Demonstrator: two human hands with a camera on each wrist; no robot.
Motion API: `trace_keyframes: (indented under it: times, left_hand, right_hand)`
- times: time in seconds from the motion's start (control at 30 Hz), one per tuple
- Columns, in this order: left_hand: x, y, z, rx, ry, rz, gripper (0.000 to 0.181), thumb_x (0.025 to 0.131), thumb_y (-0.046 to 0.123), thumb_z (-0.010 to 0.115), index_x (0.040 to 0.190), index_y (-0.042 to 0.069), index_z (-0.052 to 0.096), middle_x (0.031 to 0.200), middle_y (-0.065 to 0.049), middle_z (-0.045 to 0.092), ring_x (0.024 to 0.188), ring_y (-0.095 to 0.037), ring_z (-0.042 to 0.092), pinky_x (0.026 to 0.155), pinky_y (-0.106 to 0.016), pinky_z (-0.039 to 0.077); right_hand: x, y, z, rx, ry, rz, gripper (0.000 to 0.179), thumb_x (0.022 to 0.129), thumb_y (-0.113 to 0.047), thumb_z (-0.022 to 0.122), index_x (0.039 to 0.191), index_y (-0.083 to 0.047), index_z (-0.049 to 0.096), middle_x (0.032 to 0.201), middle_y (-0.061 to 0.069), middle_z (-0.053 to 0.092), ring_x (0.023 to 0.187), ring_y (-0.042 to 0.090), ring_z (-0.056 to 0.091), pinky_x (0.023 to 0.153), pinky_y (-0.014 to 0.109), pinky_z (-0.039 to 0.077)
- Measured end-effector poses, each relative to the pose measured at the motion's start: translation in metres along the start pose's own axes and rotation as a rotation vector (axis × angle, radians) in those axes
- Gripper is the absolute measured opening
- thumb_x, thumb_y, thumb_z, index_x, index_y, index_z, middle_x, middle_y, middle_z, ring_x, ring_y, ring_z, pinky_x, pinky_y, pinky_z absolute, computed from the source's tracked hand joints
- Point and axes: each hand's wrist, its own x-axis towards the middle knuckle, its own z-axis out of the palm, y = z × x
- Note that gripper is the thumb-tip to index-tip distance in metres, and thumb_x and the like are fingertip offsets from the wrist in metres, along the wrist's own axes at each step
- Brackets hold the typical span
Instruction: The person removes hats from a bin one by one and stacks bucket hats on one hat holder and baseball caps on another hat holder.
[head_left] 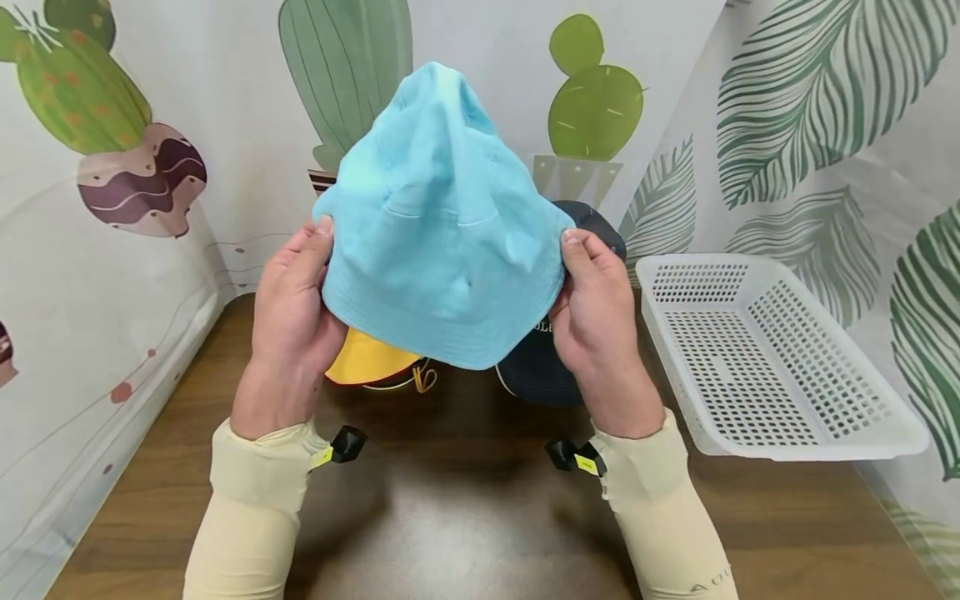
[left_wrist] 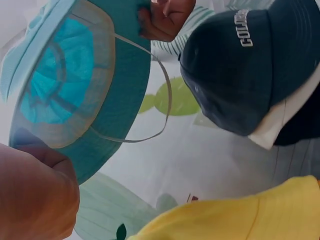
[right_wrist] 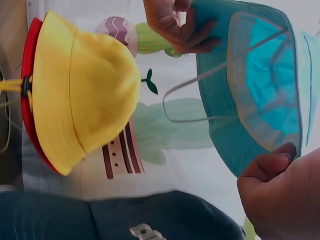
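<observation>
A light blue bucket hat (head_left: 442, 225) is raised above the table, its crown pointing up. My left hand (head_left: 291, 292) pinches one side of the brim, thumb on the outer face. On the opposite side my right hand (head_left: 596, 304) grips the brim in the same manner. Both wrist views look into the hat, where a pale inner band (right_wrist: 240, 85) and a thin chin strap (left_wrist: 167, 95) hanging in a loop show. Behind it in the head view are a yellow bucket hat (head_left: 367, 358) and a dark cap (head_left: 536, 371), both partly hidden.
A white perforated plastic basket (head_left: 678, 375) stands on the right side of the brown wooden table (head_left: 450, 517). The yellow hat has a red underside (right_wrist: 30, 100) and a cord with a black toggle (right_wrist: 26, 86). A printed cloth (head_left: 480, 33) hangs behind and at the sides.
</observation>
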Motion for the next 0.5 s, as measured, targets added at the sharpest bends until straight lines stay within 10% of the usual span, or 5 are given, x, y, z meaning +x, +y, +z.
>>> trace_keyframes:
  times: [0.5]
  left_hand:
    - [0.018,0.015,-0.028,-0.091,0.115,-0.036,0.030,0.103,0.016,0.070,0.127,-0.002,0.071,0.120,-0.008,0.061,0.099,-0.017,0.067,0.083,-0.026,0.059]
  right_hand:
    - [0.010,0.030,0.037,0.033,0.035,0.130,0.016,0.115,-0.015,0.045,0.112,-0.004,0.056,0.113,0.007,0.057,0.100,0.017,0.063,0.091,0.030,0.053]
